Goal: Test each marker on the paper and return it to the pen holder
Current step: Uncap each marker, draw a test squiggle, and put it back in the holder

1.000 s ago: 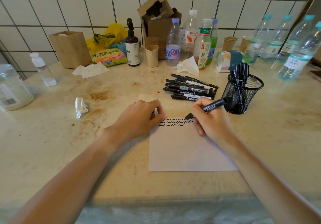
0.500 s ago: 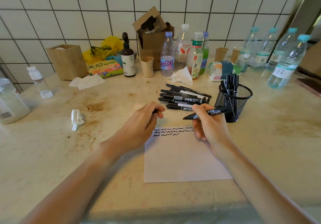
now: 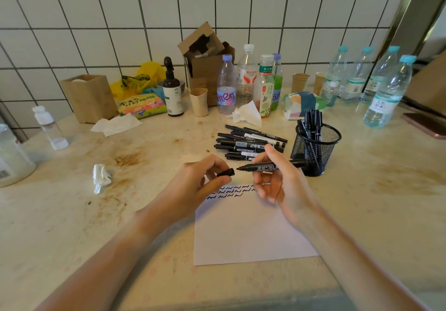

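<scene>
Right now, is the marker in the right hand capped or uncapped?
Uncapped. The marker in the right hand shows its bare tip, and the left hand holds the cap apart from it.

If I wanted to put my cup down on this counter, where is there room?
Bare counter lies right of the mesh pen holder, before the water bottles, and left of the paper, below the crumpled tissue. The back along the wall is crowded, and loose markers fill the middle.

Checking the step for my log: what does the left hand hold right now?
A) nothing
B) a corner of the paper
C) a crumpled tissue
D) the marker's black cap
D: the left hand pinches the black cap, its open end facing the bare tip of the marker held in the right hand, above the paper.
</scene>
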